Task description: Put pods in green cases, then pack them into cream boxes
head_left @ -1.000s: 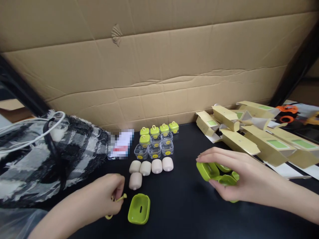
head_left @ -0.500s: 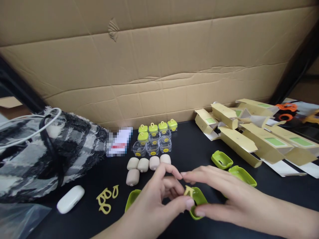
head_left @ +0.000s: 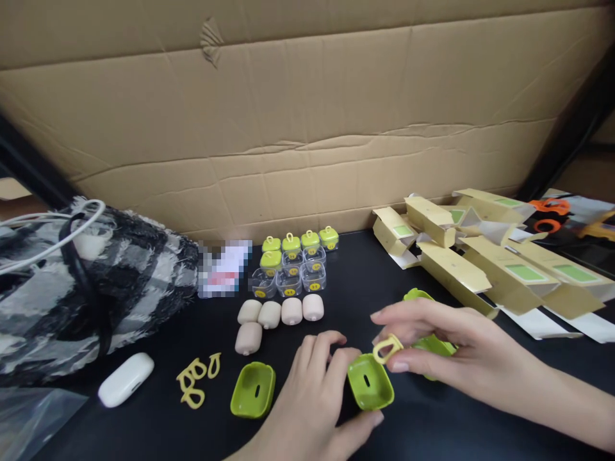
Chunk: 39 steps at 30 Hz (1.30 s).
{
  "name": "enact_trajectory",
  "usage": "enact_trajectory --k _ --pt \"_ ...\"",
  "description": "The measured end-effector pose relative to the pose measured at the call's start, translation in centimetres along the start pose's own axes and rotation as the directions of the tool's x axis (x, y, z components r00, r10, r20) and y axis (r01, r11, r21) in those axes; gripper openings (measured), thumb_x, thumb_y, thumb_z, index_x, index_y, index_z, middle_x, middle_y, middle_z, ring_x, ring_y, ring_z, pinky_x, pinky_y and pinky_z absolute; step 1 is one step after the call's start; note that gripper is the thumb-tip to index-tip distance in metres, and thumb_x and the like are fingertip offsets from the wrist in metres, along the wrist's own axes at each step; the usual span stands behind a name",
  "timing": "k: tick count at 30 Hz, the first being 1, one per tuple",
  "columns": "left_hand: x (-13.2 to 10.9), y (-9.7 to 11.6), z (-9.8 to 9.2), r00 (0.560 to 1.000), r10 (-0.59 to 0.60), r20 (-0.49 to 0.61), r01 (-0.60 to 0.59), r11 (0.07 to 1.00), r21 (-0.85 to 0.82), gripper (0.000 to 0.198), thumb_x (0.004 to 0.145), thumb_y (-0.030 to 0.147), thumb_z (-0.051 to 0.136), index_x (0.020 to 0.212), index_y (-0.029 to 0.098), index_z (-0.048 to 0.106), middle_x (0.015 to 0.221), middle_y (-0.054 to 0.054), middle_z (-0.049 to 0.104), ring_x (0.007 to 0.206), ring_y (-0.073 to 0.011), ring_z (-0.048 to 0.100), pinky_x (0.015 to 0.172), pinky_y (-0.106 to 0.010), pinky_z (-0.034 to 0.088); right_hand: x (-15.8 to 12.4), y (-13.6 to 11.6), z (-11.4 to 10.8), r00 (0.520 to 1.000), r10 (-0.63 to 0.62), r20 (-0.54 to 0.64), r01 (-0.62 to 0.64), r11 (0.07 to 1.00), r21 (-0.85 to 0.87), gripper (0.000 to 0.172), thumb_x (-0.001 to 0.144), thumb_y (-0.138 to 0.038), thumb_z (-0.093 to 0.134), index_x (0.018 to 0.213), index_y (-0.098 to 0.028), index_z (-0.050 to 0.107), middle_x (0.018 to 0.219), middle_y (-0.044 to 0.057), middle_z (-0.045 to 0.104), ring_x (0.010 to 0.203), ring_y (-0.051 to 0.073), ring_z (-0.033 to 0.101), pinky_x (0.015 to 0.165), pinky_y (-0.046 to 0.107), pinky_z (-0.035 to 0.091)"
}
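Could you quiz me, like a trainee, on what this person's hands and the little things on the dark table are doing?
1. True or false: the right hand pinches a small yellow rubber loop.
2. What does the left hand hold?
A. white oval earbud case
B. lime-green silicone shell half
C. tan folded carton
3. How many beige rounded silicone pieces lie before the clear little boxes with green lids?

Key: 1 true; 2 B; 3 five.
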<state>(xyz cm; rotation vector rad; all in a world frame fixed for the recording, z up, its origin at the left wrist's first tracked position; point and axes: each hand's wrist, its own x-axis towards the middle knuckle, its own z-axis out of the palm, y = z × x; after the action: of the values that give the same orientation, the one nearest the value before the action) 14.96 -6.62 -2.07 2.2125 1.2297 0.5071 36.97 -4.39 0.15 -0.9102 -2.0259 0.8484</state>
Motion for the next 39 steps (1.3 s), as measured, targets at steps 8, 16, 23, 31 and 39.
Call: enact_trajectory --k 8,16,23,31,39 --pt "-0.1 0.4 1.5 0.984 -0.174 0.027 0.125 0.583 -0.803 0.041 0.072 0.01 0.069 0.105 0.024 0.05 0.099 0.0 0.068 0.092 -0.0161 0.065 0.085 -0.027 0.051 -0.1 -0.4 0.7 0.886 -0.43 0.175 0.463 0.79 -0.401 0.014 0.097 -0.02 0.053 0.101 -0.015 0.066 0.078 0.004 0.066 0.07 0.014 0.06 0.062 0.025 0.047" --pt "-0.5 -0.1 2.6 0.982 -0.161 0.103 0.167 0.456 -0.874 0.045 0.081 0.014 0.065 0.124 0.02 0.052 0.115 -0.007 0.071 0.102 -0.0198 0.067 0.092 -0.031 0.049 -0.3 0.9 2.0 0.832 -0.497 0.246 0.531 0.584 -0.614 0.036 0.102 -0.018 0.035 0.087 -0.013 0.067 0.074 0.004 0.062 0.066 0.016 0.05 0.064 0.031 0.039" --pt "-0.4 -0.7 3.1 0.961 -0.217 0.173 0.232 0.281 -0.931 0.06 0.073 0.028 0.08 0.129 0.022 0.058 0.119 -0.008 0.072 0.108 -0.0237 0.067 0.095 -0.032 0.05 -0.2 1.1 1.9 0.819 -0.511 0.26 0.534 0.516 -0.669 0.041 0.102 -0.013 0.03 0.084 -0.014 0.067 0.073 0.004 0.061 0.065 0.017 0.05 0.068 0.032 0.038" --pt "-0.3 -0.9 2.8 0.976 -0.155 0.155 0.195 0.29 -0.937 0.056 0.075 0.026 0.079 0.128 0.026 0.061 0.119 -0.006 0.072 0.107 -0.0251 0.067 0.094 -0.035 0.051 -0.2 0.9 2.6 0.789 -0.539 0.296 0.568 0.456 -0.685 0.045 0.101 -0.011 0.026 0.079 -0.016 0.066 0.078 0.005 0.063 0.073 0.018 0.055 0.08 0.032 0.041" --pt "-0.1 -0.2 2.0 0.974 -0.063 0.215 0.221 0.094 -0.971 0.048 0.074 0.024 0.081 0.119 0.032 0.067 0.102 -0.002 0.078 0.099 -0.0191 0.072 0.09 -0.029 0.053 0.2 -0.2 0.4 0.864 -0.432 0.259 0.502 0.693 -0.518 0.019 0.099 -0.029 0.049 0.098 -0.02 0.065 0.106 0.01 0.063 0.093 0.017 0.061 0.078 0.025 0.05"
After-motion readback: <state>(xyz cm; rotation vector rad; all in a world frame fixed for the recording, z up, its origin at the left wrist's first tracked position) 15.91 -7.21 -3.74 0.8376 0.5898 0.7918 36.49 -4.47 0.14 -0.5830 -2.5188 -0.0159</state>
